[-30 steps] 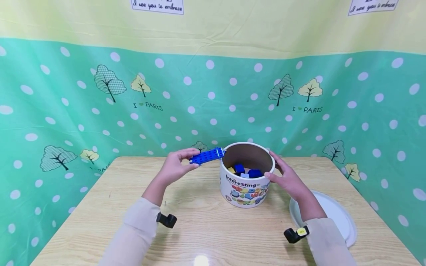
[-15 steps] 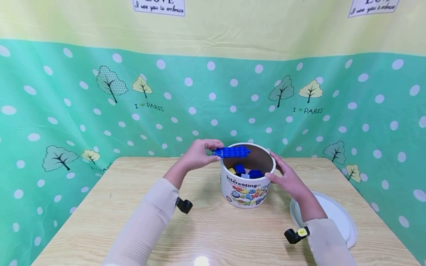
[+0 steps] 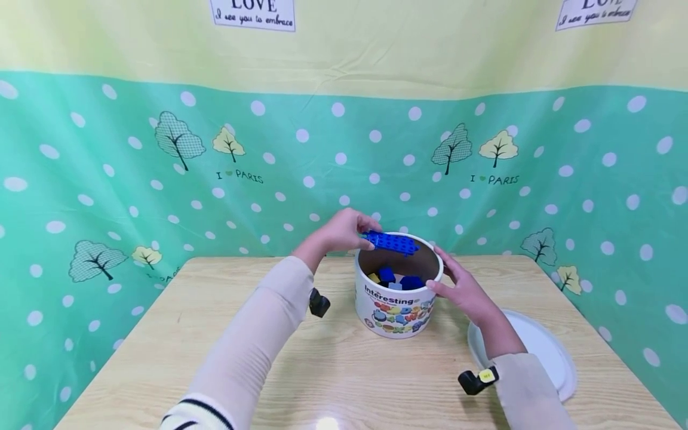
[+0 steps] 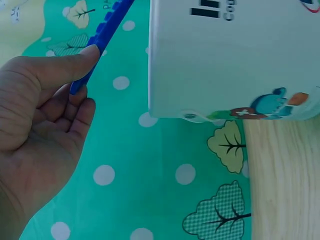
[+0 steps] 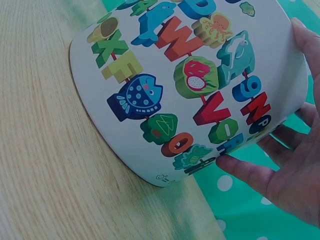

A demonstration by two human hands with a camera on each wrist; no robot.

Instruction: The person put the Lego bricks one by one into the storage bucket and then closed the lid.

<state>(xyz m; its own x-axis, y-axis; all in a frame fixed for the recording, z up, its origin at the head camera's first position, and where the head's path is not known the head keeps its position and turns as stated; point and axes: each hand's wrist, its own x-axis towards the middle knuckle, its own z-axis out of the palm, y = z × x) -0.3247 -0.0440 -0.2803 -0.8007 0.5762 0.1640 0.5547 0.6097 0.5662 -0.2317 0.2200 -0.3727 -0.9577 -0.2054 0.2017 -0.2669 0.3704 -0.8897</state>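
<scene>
My left hand pinches one end of a long blue studded building-block piece between thumb and fingers. The piece reaches over the left rim of a white printed bucket, above its opening. In the left wrist view the blue piece appears edge-on, its studs along one side, beside the bucket wall. My right hand grips the bucket's right side, thumb at the front rim and fingers around the back. Down inside lie blue blocks, a yellow one and a pale one.
A round white lid lies on the wooden table to the right, partly under my right forearm. Behind the table hangs a green polka-dot curtain.
My left hand has moved right and up with the blue piece, from left of the bucket to over its opening, turning the piece. The right hand and bucket have stayed put.
</scene>
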